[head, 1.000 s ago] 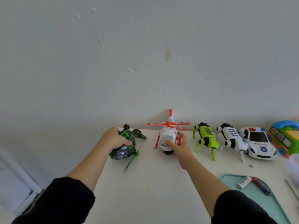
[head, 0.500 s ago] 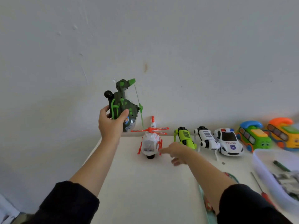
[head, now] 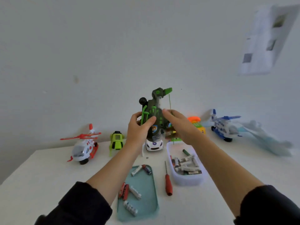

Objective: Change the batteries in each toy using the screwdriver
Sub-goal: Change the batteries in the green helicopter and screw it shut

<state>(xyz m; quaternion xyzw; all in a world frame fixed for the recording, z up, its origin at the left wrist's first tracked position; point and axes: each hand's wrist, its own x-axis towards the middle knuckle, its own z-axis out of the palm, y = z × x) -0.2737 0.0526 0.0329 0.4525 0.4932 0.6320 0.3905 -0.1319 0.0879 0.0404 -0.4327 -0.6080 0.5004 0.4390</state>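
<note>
I hold a dark green toy helicopter up in the air, nose down and tail up. My left hand grips its left side, thumb across the body. My right hand reaches its right side, fingers touching or holding it; the contact is partly hidden. A red-handled screwdriver lies on the table below. Several batteries lie on a teal tray; more fill a clear tub.
On the white table stand a white-and-red helicopter, a lime robot dog, a white police car, an orange toy and a blue-white helicopter. The wall rises behind them.
The green helicopter has been carried from the left to the middle, in front of me. My right hand rose from the table to its side. The view swung right.
</note>
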